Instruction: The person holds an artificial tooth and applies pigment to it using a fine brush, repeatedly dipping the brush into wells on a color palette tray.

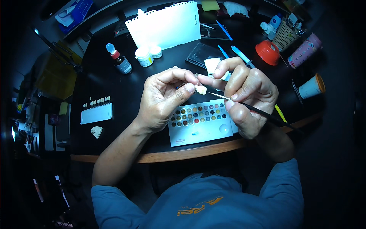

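Note:
My left hand (162,93) pinches a small cream-white dental crown (201,90) between thumb and fingertips. In my right hand (249,95) is a thin, dark-handled paintbrush (263,112), gripped like a pen. Its fine tip points left and reaches the crown's edge; whether it touches cannot be made out. One right finger stretches across toward the left fingertips. Below both hands lies a white palette (206,138) with rows of small round wells in many colours, and my right hand covers part of its right side.
A tooth shade guide (97,114) and a small fan-shaped piece (96,132) lie at left. Behind stand a dropper bottle (122,64), white jars (144,57) and a spiral pad (164,26). At right are a red bowl (267,52), a pink tumbler (305,50) and a cup (312,87).

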Tool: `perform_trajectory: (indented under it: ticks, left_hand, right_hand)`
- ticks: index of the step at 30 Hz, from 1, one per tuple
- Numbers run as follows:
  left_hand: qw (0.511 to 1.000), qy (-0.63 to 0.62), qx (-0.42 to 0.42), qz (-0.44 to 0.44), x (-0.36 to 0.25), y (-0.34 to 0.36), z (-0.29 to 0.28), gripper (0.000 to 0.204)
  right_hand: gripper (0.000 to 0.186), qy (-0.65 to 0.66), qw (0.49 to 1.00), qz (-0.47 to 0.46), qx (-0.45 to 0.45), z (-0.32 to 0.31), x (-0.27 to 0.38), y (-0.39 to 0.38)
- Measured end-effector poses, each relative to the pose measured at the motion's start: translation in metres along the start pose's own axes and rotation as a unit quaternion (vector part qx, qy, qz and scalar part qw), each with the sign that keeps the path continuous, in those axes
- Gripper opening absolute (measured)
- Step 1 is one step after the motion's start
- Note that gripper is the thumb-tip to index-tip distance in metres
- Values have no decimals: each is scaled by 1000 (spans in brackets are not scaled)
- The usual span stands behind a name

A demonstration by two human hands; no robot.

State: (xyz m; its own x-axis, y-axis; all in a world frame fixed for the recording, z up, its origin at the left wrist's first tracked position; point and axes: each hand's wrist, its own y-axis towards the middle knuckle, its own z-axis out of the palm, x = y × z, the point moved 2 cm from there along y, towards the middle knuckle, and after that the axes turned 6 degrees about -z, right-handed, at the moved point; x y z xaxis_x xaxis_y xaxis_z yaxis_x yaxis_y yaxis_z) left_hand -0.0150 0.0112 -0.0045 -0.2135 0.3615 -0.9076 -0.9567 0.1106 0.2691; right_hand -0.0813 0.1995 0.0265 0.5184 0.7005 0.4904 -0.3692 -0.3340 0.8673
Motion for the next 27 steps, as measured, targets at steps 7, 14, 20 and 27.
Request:
perform_trajectory:
  ticks: [7, 14, 20, 27]
  left_hand:
    - [999, -5, 12, -32, -1, 1, 0, 14]
    - [996, -8, 45, -71, 1, 0, -7, 18]
    - [996, -10, 55, -72, 1, 1, -6, 18]
    - [996, -1, 52, -68, 1, 1, -6, 17]
  right_hand:
    - [13, -13, 999, 34, -28, 1, 3, -1]
    - [10, -67, 994, 18, 81, 2, 1, 0]
    - [14, -65, 997, 2, 47, 5, 1, 2]
    - [15, -87, 994, -18, 57, 5, -1, 3]
